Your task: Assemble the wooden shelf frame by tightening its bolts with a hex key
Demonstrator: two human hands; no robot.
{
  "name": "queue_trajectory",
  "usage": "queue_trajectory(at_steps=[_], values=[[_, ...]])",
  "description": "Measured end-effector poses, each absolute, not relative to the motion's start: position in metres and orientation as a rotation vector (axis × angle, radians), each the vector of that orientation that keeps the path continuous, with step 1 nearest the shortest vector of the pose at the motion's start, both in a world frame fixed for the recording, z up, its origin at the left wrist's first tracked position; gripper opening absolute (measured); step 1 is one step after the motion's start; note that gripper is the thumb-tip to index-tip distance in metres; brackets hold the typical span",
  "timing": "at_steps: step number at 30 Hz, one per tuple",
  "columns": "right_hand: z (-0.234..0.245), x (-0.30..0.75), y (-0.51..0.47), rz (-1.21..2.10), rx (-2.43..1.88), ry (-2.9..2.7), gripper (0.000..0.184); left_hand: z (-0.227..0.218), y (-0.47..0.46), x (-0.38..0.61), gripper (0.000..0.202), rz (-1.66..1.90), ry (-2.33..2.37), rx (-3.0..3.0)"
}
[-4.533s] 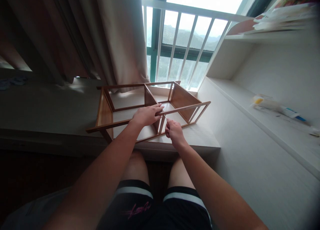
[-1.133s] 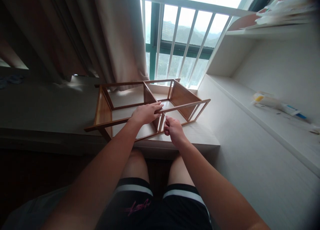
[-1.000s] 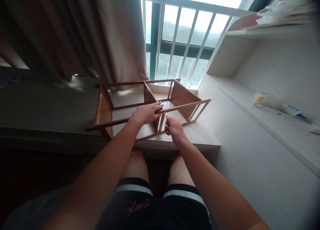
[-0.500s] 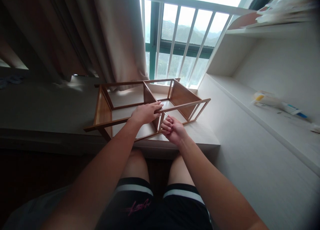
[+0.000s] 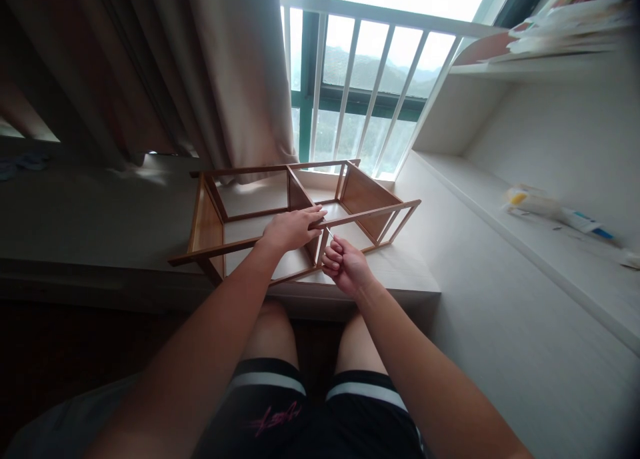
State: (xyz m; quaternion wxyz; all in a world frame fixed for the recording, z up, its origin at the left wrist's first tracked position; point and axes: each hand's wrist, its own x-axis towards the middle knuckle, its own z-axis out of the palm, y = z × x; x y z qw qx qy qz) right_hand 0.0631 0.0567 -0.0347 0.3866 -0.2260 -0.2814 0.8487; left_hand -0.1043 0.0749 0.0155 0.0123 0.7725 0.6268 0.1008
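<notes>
1. Wood frame [image 5: 299, 194]: lies lengthwise on pale bench [image 5: 400, 269], in front of us; brown panels at both ends + a divider approx. mid.
2. Thin metal tool [image 5: 330, 233]: slanted, tip at/near the frame's near upper rail, by the divider; exact contact too small to tell.
3. R hand [image 5: 347, 264]: grip narrow, fingers curled, tool pinched.
4. L hand [image 5: 294, 227]: laid over same rail, fingers stretched along it; can't tell if grip closes underneath.
5. Our knees: against/near bench front, dk shorts [image 5: 270, 406] w/ white bands.
6. Bkgd: curtain [image 5: 240, 79] L, white railing [image 5: 400, 18] at window, shelf [image 5: 465, 169] R w/ blurry pkg [image 5: 533, 202].
</notes>
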Motion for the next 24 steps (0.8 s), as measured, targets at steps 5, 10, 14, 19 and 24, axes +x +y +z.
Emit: queue_trajectory(at_steps=[5, 10, 14, 19, 24], values=[[-0.035, 0.062, 0.057, 2.101, -0.646, -0.744, 0.036, 0.013, 0.076, -0.105, 0.056, 0.331, 1.944, 2.43], [-0.037, 0.062, 0.061, 2.011, -0.736, -0.829, 0.038, 0.015, 0.074, -0.104, 0.057, 0.32, 1.96, 2.415], [-0.039, 0.063, 0.065, 1.668, -1.028, -1.205, 0.04, 0.016, 0.074, -0.103, 0.058, 0.301, 1.964, 2.396], [-0.039, 0.071, 0.066, 0.566, -1.412, -1.888, 0.038, 0.017, 0.074, -0.104, 0.057, 0.296, 1.968, 2.389], [-0.038, 0.069, 0.064, 0.626, -1.405, -1.865, 0.038, 0.015, 0.075, -0.105, 0.056, 0.315, 1.959, 2.407]])
